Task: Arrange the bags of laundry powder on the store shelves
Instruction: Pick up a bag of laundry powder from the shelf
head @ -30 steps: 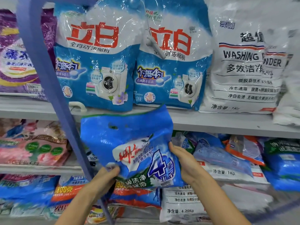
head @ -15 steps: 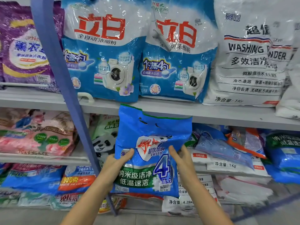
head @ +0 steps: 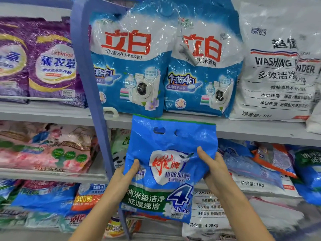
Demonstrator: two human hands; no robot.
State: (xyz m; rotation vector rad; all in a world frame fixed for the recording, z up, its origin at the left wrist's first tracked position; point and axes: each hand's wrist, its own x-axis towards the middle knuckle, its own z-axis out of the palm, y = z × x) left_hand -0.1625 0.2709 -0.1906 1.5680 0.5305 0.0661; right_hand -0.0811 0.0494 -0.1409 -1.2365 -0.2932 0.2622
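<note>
A blue bag of laundry powder [head: 166, 153] with a green band and a large "4" hangs upright between both my hands, in front of the middle shelf. My left hand [head: 124, 178] grips its left edge, thumb on the front. On the right edge my right hand [head: 212, 166] holds it the same way, thumb across the front. The bag's top, with two handle holes, reaches the edge of the upper shelf [head: 260, 131]. Two blue and white bags [head: 132, 66] stand on that shelf right above.
A blue upright post [head: 92, 94] runs down just left of the held bag. White washing powder bags [head: 278, 66] stand at upper right, purple bags [head: 52, 66] at upper left. Blue, orange and white bags [head: 251, 164] lie heaped on the middle shelf at right, pink ones [head: 52, 150] at left.
The blue bag has turned from tilted to upright and risen toward the upper shelf edge. Both hands moved up with it, keeping their hold on its sides.
</note>
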